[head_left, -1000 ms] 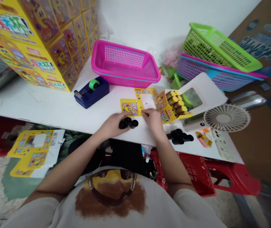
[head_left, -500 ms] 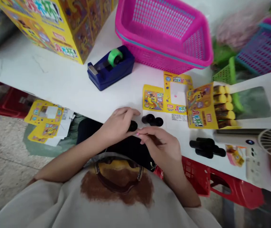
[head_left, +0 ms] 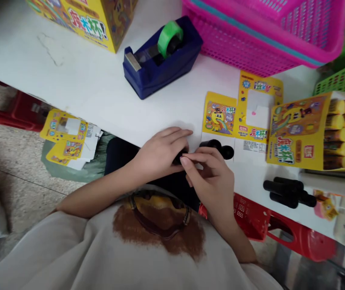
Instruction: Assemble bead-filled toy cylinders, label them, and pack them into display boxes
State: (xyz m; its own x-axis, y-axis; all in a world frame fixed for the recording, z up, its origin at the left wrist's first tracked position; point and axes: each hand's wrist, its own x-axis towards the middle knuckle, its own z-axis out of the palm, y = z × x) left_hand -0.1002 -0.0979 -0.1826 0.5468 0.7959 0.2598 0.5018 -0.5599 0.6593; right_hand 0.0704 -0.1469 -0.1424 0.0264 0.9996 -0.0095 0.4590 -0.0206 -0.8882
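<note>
My left hand (head_left: 162,155) is closed round a short black tube (head_left: 179,157) at the table's front edge, and its open-looking end faces right. The thumb and fingers of my right hand (head_left: 211,181) are pinched at that end. Whatever they hold is too small to make out. Just beyond my right hand, black tubes (head_left: 227,152) lie on the white part of a flattened yellow carton (head_left: 219,114). Right of them, an open yellow box (head_left: 299,133) holds several yellow-capped tubes (head_left: 343,134).
A blue tape dispenser (head_left: 163,60) with green tape stands beyond my hands. Behind it are a pink basket (head_left: 251,44) and a large yellow carton (head_left: 96,24). More black tubes (head_left: 287,191) lie at right. Flattened cartons (head_left: 66,133) are stacked below the table's left edge.
The view has shifted, moving closer to the table. My right fingers have come in from a little to the right, up against the end of the black tube in my left hand.
</note>
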